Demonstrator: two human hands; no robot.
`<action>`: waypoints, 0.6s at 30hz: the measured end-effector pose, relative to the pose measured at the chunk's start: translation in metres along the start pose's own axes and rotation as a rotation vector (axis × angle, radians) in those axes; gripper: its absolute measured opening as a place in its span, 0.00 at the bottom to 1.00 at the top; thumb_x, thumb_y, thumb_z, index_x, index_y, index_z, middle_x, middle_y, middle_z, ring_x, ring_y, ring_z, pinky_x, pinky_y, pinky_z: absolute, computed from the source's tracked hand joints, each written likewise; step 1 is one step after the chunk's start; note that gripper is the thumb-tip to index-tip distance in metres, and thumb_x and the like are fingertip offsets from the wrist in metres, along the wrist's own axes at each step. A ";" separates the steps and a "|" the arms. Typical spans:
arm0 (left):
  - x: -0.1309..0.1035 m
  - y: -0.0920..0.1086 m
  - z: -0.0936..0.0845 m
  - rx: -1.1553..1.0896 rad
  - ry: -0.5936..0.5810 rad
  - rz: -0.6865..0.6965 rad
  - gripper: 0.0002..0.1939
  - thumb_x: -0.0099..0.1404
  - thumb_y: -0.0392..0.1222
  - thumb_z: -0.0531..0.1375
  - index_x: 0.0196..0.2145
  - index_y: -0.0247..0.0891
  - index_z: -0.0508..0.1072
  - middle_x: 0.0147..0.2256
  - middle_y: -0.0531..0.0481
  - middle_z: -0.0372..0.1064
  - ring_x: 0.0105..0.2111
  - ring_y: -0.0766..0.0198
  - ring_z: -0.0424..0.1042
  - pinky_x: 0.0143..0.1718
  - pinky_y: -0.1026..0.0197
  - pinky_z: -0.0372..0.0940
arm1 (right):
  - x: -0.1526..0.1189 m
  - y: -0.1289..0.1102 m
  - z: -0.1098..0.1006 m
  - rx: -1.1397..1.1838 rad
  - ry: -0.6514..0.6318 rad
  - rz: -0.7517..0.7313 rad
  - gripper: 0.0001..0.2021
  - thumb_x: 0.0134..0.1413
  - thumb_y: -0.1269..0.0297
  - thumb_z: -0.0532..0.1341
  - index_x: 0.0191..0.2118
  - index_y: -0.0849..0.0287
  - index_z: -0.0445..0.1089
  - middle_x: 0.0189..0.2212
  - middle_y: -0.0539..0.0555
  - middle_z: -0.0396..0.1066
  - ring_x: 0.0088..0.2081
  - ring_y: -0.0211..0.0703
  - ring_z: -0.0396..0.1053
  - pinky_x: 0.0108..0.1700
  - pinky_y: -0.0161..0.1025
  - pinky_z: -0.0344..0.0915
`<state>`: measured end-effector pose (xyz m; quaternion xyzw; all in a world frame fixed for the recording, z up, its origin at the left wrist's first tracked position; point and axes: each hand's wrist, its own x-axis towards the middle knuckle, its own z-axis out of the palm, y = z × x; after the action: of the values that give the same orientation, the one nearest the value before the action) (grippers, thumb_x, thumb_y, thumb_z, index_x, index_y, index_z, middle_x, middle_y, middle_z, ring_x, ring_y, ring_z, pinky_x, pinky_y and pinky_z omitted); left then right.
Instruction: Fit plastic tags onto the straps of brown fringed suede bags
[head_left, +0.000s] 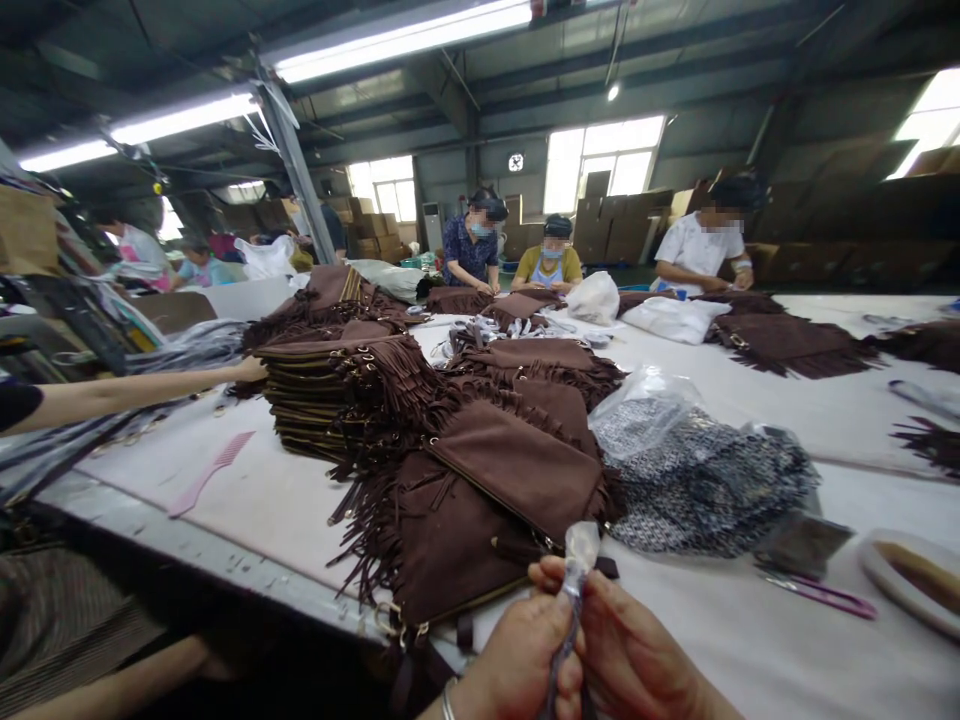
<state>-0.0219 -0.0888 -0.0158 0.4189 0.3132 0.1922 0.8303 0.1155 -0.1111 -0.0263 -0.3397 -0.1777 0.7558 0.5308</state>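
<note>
My left hand (pixel 525 645) and my right hand (pixel 634 640) come together at the table's front edge, both closed round a dark strap (pixel 559 670). A clear plastic wrap (pixel 582 545) covers the strap's upper end and sticks up above my fingers. Just beyond them lie brown fringed bags (pixel 517 465) with zips and gold-coloured rings, overlapping one another. To their left rises a neat stack of the same bags (pixel 322 395). Right of my hands sits a clear plastic bag (pixel 697 480) full of speckled black-and-white pieces, too small to make out.
A co-worker's arm (pixel 142 395) reaches in from the left to the stack. A pink comb (pixel 214 475) lies on the white table (pixel 292 540). At right are purple-handled snips (pixel 825 595) and a round roll (pixel 919 580). Several people work across the table.
</note>
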 end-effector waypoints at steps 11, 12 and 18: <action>0.014 0.051 -0.012 1.561 0.456 0.402 0.06 0.60 0.39 0.59 0.36 0.40 0.72 0.37 0.46 0.70 0.37 0.57 0.70 0.39 0.59 0.62 | -0.013 -0.056 -0.044 -0.959 0.316 -0.218 0.13 0.47 0.59 0.62 0.37 0.61 0.74 0.24 0.51 0.71 0.29 0.44 0.67 0.34 0.39 0.62; 0.018 0.052 -0.011 1.595 0.470 0.354 0.05 0.60 0.39 0.59 0.35 0.39 0.72 0.36 0.45 0.70 0.36 0.57 0.70 0.37 0.59 0.62 | -0.015 -0.062 -0.046 -1.131 0.385 -0.302 0.13 0.46 0.60 0.61 0.38 0.60 0.74 0.26 0.52 0.71 0.32 0.47 0.68 0.37 0.41 0.62; 0.029 0.055 -0.006 1.047 0.455 0.121 0.05 0.55 0.39 0.59 0.24 0.36 0.70 0.20 0.52 0.66 0.22 0.65 0.64 0.24 0.64 0.56 | -0.033 -0.049 -0.022 -1.349 0.347 -0.414 0.12 0.55 0.57 0.55 0.31 0.58 0.72 0.27 0.55 0.73 0.32 0.46 0.70 0.36 0.40 0.64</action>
<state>-0.0082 -0.0368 0.0158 0.7395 0.5131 0.1439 0.4113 0.1707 -0.1250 -0.0006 -0.6674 -0.5792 0.3009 0.3585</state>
